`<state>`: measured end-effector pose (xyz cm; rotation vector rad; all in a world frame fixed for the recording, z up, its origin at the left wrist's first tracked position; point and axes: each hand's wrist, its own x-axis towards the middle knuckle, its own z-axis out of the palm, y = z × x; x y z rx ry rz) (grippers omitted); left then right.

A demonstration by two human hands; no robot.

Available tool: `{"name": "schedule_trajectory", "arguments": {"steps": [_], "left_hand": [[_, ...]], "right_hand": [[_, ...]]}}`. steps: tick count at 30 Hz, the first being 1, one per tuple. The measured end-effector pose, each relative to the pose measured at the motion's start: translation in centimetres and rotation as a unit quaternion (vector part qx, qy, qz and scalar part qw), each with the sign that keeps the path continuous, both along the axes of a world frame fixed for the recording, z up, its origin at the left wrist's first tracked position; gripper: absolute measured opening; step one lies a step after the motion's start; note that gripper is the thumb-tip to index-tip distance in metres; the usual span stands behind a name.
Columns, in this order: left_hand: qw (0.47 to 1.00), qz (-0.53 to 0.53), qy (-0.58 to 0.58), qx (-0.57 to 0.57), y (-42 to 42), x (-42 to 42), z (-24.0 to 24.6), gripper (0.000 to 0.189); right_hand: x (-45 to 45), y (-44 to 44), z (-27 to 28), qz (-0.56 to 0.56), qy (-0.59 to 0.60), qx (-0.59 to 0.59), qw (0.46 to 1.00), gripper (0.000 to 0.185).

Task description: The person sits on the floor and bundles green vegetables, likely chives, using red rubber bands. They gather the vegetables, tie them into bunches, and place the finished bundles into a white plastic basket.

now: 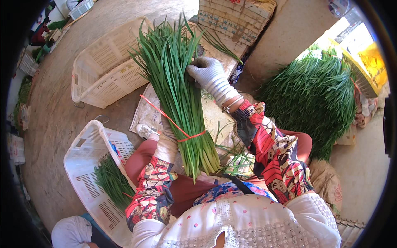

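A thick bundle of garlic chives (173,90) lies slantwise in front of me, leaf tips away and pale stem ends towards my lap. A red tie (194,136) goes around its lower part, with one long loose end pointing up to the left. My left hand (168,130), in a dirty knit glove, supports the bundle from the left and underneath; its fingers are mostly hidden. In a grey-and-white glove, my right hand (207,73) grips leaves at the bundle's upper right edge, its fingertips partly hidden.
Left are a crate (108,74) and a white crate (86,173) holding chives (113,183). Loose stalks (238,162) lie near my lap, more (220,45) by a stacked block (235,20). A large chive pile (310,99) stands right. Another person (73,232) is at lower left.
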<state>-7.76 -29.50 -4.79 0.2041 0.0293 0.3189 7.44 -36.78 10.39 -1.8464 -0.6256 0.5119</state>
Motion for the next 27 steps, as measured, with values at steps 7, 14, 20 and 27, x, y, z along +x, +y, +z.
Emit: {"name": "schedule_trajectory", "arguments": {"steps": [7, 14, 20, 27], "left_hand": [[0.998, 0.029, 0.021, 0.047, -0.3, 0.1, -0.1, 0.067], [0.999, 0.008, 0.024, 0.036, 0.3, -0.2, -1.3, 0.065], [0.999, -0.021, -0.007, 0.039, 0.2, 0.1, -0.4, 0.064], [0.999, -0.016, 0.008, 0.031, -0.1, -0.5, -0.5, 0.064]], "right_hand": [[1.2, 0.6, -1.6, 0.009, -0.09, 0.013, 0.996, 0.038], [1.7, 1.4, 0.7, 0.0, -0.168, -0.065, 0.984, 0.048], [2.4, 1.6, 1.0, 0.023, -0.171, -0.051, 0.984, 0.039], [2.0, 1.5, -0.5, 0.005, -0.063, 0.061, 0.996, 0.025]]}}
